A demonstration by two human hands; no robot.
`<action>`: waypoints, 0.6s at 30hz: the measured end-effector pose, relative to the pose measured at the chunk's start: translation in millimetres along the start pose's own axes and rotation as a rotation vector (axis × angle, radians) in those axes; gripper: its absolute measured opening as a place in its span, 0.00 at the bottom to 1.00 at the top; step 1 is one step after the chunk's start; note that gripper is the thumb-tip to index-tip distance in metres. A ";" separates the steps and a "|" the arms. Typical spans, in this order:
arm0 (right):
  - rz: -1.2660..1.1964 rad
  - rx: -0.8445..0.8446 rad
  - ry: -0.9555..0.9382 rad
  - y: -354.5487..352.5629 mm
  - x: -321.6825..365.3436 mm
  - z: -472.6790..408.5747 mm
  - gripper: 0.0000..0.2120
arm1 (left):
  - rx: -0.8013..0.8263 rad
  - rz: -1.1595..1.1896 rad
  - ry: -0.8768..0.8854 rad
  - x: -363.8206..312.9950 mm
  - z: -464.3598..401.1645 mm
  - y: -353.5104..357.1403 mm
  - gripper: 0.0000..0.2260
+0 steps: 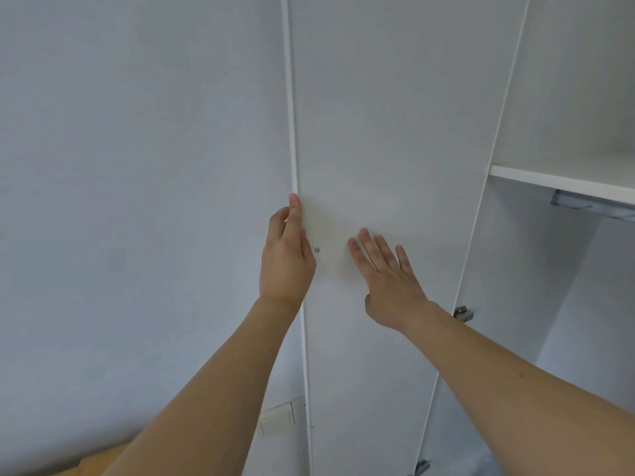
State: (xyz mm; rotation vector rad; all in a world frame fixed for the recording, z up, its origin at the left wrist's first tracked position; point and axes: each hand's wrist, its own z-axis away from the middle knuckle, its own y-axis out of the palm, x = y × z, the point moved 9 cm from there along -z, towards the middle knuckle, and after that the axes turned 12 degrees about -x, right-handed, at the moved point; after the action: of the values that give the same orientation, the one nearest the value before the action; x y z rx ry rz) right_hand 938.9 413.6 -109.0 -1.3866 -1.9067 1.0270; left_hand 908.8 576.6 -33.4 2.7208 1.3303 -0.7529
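Note:
A tall white cabinet door (385,132) stands open, its inner face toward me. My left hand (285,259) holds the door's free left edge, with the thumb on the inner face and the fingers round the edge. A small metal screw (316,249) sits on the face just right of that thumb. My right hand (385,280) lies flat on the inner face, fingers straight and spread, a little right of the screw.
The open cabinet at the right has a white shelf (567,182) with a metal rail (591,204) under it. Two hinges (463,313) (422,467) join door and carcass. A plain wall (137,166) fills the left, with a switch (277,419) low down.

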 end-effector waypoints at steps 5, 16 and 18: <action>0.019 -0.008 -0.058 -10.4 -4.4 -1.6 0.43 | -0.080 -0.137 0.108 -5.9 -0.4 -3.9 0.26; 0.539 -0.233 0.213 -174.6 -157.6 44.1 0.36 | 0.071 0.069 0.333 -122.3 60.1 77.5 0.23; 0.648 -0.253 0.232 -208.8 -181.4 66.3 0.36 | 0.110 0.135 0.341 -156.7 76.3 96.4 0.23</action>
State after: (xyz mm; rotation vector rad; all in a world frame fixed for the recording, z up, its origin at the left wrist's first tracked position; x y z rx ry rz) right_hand 832.9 188.3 28.7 -2.2503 -1.4757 0.8586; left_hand 868.0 382.5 -51.7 3.0953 1.1656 -0.3731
